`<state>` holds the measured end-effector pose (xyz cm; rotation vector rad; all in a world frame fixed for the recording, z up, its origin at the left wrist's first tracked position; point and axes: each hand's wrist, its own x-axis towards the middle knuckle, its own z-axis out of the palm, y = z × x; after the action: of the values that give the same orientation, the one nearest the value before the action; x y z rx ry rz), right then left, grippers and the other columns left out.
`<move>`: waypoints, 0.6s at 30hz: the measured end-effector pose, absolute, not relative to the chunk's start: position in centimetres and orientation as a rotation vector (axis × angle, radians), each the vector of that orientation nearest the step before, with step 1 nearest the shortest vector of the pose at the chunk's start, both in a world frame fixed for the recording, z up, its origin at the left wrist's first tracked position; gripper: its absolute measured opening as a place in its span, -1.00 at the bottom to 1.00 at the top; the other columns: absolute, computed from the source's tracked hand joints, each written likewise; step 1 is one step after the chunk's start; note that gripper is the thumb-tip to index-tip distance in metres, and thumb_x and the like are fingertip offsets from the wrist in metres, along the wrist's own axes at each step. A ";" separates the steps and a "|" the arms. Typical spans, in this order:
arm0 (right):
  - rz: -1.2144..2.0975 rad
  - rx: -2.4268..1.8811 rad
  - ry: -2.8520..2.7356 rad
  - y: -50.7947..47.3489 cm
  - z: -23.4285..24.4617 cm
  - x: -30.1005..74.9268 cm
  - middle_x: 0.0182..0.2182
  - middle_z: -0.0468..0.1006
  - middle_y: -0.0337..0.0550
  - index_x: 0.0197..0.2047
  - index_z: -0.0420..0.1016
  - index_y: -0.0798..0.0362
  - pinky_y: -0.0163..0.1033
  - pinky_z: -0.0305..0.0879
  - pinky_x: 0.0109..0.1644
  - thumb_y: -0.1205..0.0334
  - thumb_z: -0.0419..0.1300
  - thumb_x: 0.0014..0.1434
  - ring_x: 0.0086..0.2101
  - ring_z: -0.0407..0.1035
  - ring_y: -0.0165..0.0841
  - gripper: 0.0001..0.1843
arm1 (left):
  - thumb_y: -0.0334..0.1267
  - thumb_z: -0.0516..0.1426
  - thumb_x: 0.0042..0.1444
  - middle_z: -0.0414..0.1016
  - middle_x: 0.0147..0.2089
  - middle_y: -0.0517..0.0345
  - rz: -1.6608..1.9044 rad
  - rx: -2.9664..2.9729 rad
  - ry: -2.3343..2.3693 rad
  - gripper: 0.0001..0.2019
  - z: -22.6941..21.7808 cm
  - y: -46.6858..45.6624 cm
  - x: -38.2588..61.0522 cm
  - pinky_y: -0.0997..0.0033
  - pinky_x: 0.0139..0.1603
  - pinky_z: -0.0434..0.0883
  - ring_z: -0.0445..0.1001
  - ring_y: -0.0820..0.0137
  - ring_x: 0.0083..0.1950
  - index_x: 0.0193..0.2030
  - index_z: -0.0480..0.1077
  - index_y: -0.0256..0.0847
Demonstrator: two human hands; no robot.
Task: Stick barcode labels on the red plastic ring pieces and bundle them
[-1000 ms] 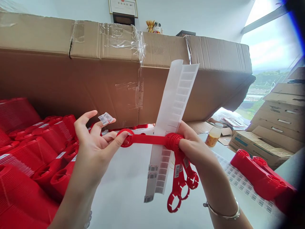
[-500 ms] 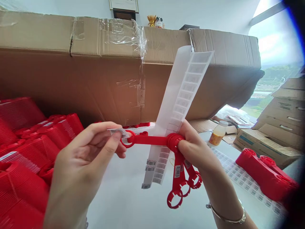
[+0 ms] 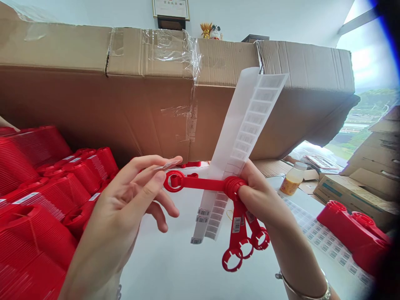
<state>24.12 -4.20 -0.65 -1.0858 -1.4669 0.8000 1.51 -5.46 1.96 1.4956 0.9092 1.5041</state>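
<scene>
My right hand (image 3: 261,198) grips a fanned bunch of red plastic handles (image 3: 231,187) at their joined ends, with a long white label backing strip (image 3: 242,133) pinched against them. One handle (image 3: 195,182) sticks out to the left, its ring end (image 3: 173,181) just off my left fingertips. Several other handles hang down, one carrying a barcode sticker (image 3: 236,224). My left hand (image 3: 131,200) pinches small barcode stickers (image 3: 167,166) between thumb and forefinger, right above that ring.
A pile of red plastic pieces (image 3: 40,187) fills the left. A large taped cardboard box (image 3: 156,87) stands behind. On the white table (image 3: 175,266) lie a barcode label sheet (image 3: 325,241), more red parts (image 3: 353,233), a small bottle (image 3: 292,179) and cartons (image 3: 359,191).
My left hand brought the small stickers from held up in the air down to the ring end of the outstretched handle. My right hand and the strip shifted slightly right.
</scene>
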 end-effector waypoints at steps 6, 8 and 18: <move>0.801 -1.100 -1.458 -3.8 -1.0 24.2 -0.28 0.58 -0.24 0.13 0.41 -0.13 -0.36 0.23 -0.58 0.51 0.05 0.14 -0.49 0.34 -0.42 -0.46 | -0.01 0.33 0.16 0.52 0.29 -0.02 1.450 1.579 0.881 -0.80 1.5 -4.8 1.3 0.52 -0.74 0.43 0.54 0.46 -0.55 -0.19 0.59 -0.04; 0.820 -1.101 -1.454 -3.8 -0.9 24.2 -0.25 0.59 -0.22 0.14 0.41 -0.13 -0.36 0.23 -0.59 0.51 0.05 0.14 -0.49 0.35 -0.41 -0.45 | 0.00 0.33 0.17 0.59 0.15 0.00 1.481 1.602 0.923 -0.81 1.3 -4.8 1.2 0.53 -0.70 0.47 0.54 0.46 -0.53 -0.20 0.61 -0.01; 0.897 -1.074 -1.438 -4.3 -0.6 24.1 -0.32 0.54 -0.28 0.12 0.38 -0.12 -0.40 0.26 -0.60 0.50 0.09 0.14 -0.50 0.33 -0.44 -0.48 | 0.03 0.26 0.23 0.44 -0.02 0.11 1.593 1.969 1.244 -0.77 0.6 -5.7 2.6 0.65 -0.68 0.45 0.47 0.58 -0.51 -0.32 0.59 -0.04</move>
<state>24.07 -4.27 -0.61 -1.0742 -1.4378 0.8969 2.60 -5.67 0.56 1.9689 1.2440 1.5934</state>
